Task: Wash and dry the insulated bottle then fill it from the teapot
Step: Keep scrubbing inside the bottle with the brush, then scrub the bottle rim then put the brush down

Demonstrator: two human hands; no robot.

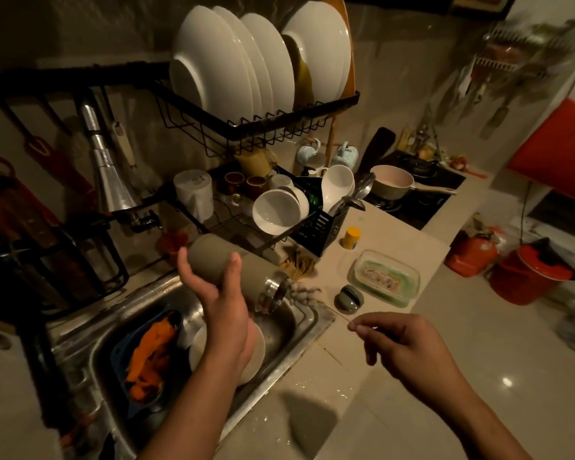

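One left hand point(219, 300) grips our tipped bottle point(210, 254) over the sink's point(296, 360) right edge, liable to slip wet; right hand's point(409, 346) pinch unclear.

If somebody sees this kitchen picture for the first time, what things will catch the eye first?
First the row of white plates standing in the black dish rack at the top centre. Then the left hand, which holds the grey insulated bottle tipped mouth-down over the steel sink, at lower centre. A round grey lid lies on the counter just right of the sink.
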